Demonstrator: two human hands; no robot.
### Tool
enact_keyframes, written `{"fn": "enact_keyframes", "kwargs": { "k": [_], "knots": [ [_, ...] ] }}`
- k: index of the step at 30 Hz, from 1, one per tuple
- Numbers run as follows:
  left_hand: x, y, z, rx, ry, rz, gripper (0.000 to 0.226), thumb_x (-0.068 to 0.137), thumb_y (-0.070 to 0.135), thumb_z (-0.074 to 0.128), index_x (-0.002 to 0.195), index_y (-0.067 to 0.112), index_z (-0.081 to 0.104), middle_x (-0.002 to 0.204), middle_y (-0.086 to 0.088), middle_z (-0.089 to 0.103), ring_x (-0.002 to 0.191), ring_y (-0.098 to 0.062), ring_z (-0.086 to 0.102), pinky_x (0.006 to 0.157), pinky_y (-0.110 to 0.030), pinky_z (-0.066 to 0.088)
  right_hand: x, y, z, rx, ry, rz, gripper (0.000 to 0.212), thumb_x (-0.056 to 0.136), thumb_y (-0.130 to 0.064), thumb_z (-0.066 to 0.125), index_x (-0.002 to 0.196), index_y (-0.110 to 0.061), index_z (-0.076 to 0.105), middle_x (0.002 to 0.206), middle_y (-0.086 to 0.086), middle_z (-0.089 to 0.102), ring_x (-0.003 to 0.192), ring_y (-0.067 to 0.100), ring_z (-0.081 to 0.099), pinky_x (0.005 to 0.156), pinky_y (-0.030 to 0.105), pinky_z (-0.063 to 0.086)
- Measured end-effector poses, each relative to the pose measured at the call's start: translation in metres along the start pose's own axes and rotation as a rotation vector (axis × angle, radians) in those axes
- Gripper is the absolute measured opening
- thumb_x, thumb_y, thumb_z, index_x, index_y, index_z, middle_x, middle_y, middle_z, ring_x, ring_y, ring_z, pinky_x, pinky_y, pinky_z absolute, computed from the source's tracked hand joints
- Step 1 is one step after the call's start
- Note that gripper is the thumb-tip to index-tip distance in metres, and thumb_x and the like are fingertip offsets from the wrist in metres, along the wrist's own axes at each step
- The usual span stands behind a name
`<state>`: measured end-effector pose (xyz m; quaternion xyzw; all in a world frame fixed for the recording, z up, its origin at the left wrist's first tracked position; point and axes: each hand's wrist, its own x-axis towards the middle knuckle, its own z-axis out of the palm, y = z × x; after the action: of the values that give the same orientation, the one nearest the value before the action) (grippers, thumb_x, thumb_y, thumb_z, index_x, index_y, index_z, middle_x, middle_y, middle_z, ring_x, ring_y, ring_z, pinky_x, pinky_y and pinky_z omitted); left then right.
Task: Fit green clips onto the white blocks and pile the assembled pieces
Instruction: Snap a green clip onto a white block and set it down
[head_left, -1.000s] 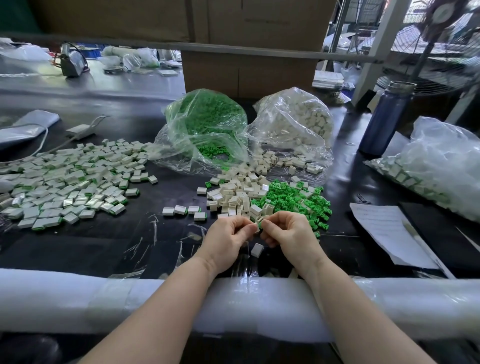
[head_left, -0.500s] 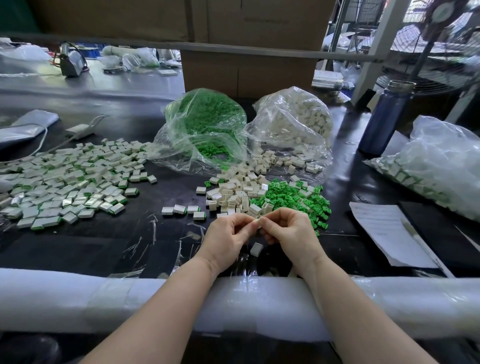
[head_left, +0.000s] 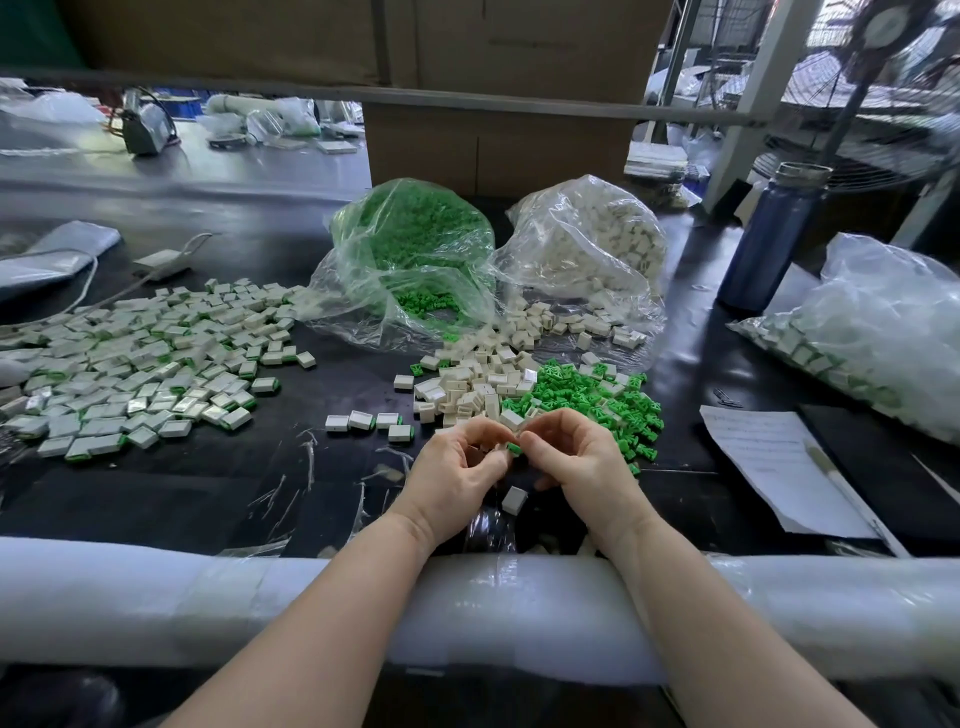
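Over the padded table edge (head_left: 156, 597), my left hand (head_left: 452, 478) and right hand (head_left: 582, 467) meet fingertip to fingertip, pinching a green clip (head_left: 514, 448) between them. One white block (head_left: 514, 500) lies beneath my hands. Beyond sit loose white blocks (head_left: 467, 384) and green clips (head_left: 587, 395), with assembled pieces (head_left: 145, 364) piled left. Farther back stand two plastic bags, green (head_left: 410, 249) and white (head_left: 592, 244), and a blue bottle (head_left: 769, 239).

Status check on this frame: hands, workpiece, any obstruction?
Left hand and right hand together pinch a small green plastic clip. Big pile of assembled white-and-green pieces lies left. One loose white plastic block under the hands; no obstruction.
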<state>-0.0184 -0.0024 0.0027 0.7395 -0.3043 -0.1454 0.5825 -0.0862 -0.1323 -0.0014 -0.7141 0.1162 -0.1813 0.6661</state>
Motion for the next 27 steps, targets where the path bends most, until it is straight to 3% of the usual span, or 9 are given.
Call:
{"fn": "enact_keyframes", "kwargs": {
  "k": [3, 5, 9, 14, 19, 27],
  "knots": [
    [0.0002, 0.0006, -0.0003, 0.014, -0.009, 0.023, 0.015, 0.086, 0.005, 0.06, 0.086, 0.02, 0.064, 0.111, -0.015, 0.054, 0.082, -0.033, 0.058, 0.081, -0.029, 0.053, 0.0008, 0.0003, 0.0022, -0.049, -0.09, 0.019, 0.009, 0.091, -0.016, 0.057, 0.086, -0.016, 0.065, 0.077, 0.0, 0.066, 0.07, 0.008, 0.061, 0.06, 0.02, 0.049],
    [-0.0004, 0.0021, 0.0, -0.003, -0.041, 0.021, 0.011, 0.086, 0.006, 0.061, 0.09, 0.016, 0.065, 0.114, -0.014, 0.047, 0.08, -0.032, 0.055, 0.082, -0.025, 0.052, 0.0006, -0.0008, 0.0031, -0.089, -0.154, 0.016, 0.017, 0.092, -0.021, 0.054, 0.081, -0.018, 0.067, 0.072, -0.001, 0.065, 0.068, 0.008, 0.06, 0.061, 0.019, 0.048],
    [-0.0023, 0.005, -0.0001, 0.029, -0.081, 0.034, 0.012, 0.085, 0.004, 0.062, 0.09, 0.014, 0.065, 0.113, -0.01, 0.043, 0.07, -0.012, 0.044, 0.072, -0.009, 0.044, 0.0008, -0.0004, 0.0015, -0.084, -0.181, 0.025, 0.019, 0.09, -0.018, 0.056, 0.079, -0.013, 0.07, 0.065, 0.004, 0.062, 0.06, 0.009, 0.056, 0.056, 0.018, 0.046],
    [-0.0022, 0.0048, 0.0012, 0.078, -0.112, 0.051, 0.018, 0.086, 0.0, 0.059, 0.089, 0.017, 0.063, 0.113, -0.01, 0.041, 0.07, -0.006, 0.044, 0.078, -0.011, 0.043, 0.0014, 0.0013, -0.0006, -0.032, -0.178, 0.048, 0.016, 0.088, -0.01, 0.059, 0.084, 0.0, 0.07, 0.066, 0.012, 0.056, 0.054, 0.009, 0.048, 0.053, 0.018, 0.041],
    [-0.0012, 0.0022, 0.0026, 0.106, -0.128, 0.072, 0.022, 0.085, -0.002, 0.057, 0.085, 0.02, 0.061, 0.106, -0.003, 0.04, 0.068, -0.012, 0.043, 0.073, -0.009, 0.042, 0.0006, 0.0012, -0.0025, -0.013, -0.171, 0.051, 0.017, 0.087, -0.008, 0.06, 0.085, 0.006, 0.07, 0.067, 0.013, 0.055, 0.055, 0.012, 0.046, 0.054, 0.021, 0.039],
    [-0.0011, 0.002, 0.0037, 0.158, -0.136, 0.089, 0.019, 0.084, -0.003, 0.057, 0.088, 0.015, 0.06, 0.106, -0.002, 0.041, 0.072, -0.015, 0.046, 0.075, -0.015, 0.044, -0.0005, 0.0007, -0.0029, 0.022, -0.163, 0.052, 0.015, 0.085, -0.007, 0.062, 0.08, 0.003, 0.071, 0.054, 0.0, 0.059, 0.047, 0.005, 0.048, 0.048, 0.015, 0.04]
  ]
}}
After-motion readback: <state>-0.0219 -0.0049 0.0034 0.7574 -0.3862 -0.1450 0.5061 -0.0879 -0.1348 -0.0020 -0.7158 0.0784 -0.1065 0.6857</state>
